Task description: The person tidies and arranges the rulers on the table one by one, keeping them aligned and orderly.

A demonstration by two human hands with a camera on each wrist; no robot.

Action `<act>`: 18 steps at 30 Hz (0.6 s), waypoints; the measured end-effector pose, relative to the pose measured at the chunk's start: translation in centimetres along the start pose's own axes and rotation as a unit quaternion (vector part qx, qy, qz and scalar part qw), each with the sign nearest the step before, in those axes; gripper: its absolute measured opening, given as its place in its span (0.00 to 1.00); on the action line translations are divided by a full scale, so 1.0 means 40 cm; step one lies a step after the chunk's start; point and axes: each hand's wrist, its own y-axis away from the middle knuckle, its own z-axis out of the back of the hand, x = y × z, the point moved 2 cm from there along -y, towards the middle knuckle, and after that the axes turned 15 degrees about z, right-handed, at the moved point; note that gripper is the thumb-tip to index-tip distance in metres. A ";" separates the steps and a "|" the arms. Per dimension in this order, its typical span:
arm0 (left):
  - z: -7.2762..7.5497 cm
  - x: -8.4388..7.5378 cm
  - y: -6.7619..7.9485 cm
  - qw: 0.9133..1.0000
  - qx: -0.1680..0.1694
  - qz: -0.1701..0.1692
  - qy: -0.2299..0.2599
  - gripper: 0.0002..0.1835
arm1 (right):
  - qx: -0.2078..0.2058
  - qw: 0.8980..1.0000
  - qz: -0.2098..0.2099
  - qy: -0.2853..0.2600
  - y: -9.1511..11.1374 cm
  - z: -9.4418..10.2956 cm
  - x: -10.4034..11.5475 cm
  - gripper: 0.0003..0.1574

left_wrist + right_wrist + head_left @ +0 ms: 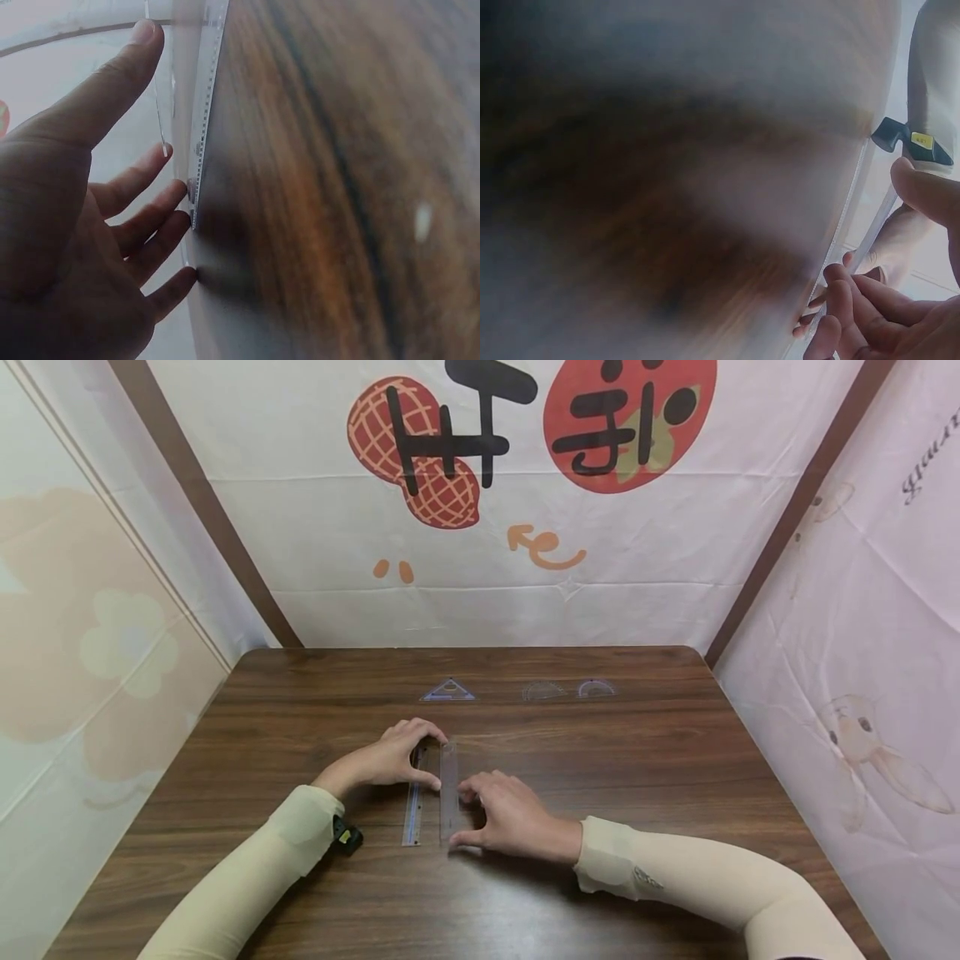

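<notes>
A clear ruler lies lengthwise between my two hands, raised slightly above the table in the left wrist view. My left hand holds it by the far part, index fingertip at the far end and thumb at the left edge. At its near end is the thumb of my right hand, with the curled fingers along the right edge. Just left of it, a second ruler with a blue strip lies flat on the table, its far part partly under the left hand.
Toward the back of the brown wooden table lie a blue-marked set square, a clear protractor and a blue-marked protractor. Printed cloth walls stand behind and at both sides. A black wrist device sits on the left sleeve.
</notes>
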 end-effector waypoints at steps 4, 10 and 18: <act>0.001 0.004 -0.002 1.000 -0.001 -0.010 -0.005 0.38 | 0.008 1.000 -0.007 0.010 -0.007 -0.008 0.002 0.45; 0.001 0.007 -0.005 1.000 -0.004 -0.020 -0.016 0.39 | 0.023 0.999 -0.013 0.027 -0.014 -0.009 0.007 0.46; -0.003 0.006 -0.009 0.999 0.000 -0.017 -0.029 0.39 | 0.042 0.997 -0.015 0.059 -0.019 -0.020 0.014 0.48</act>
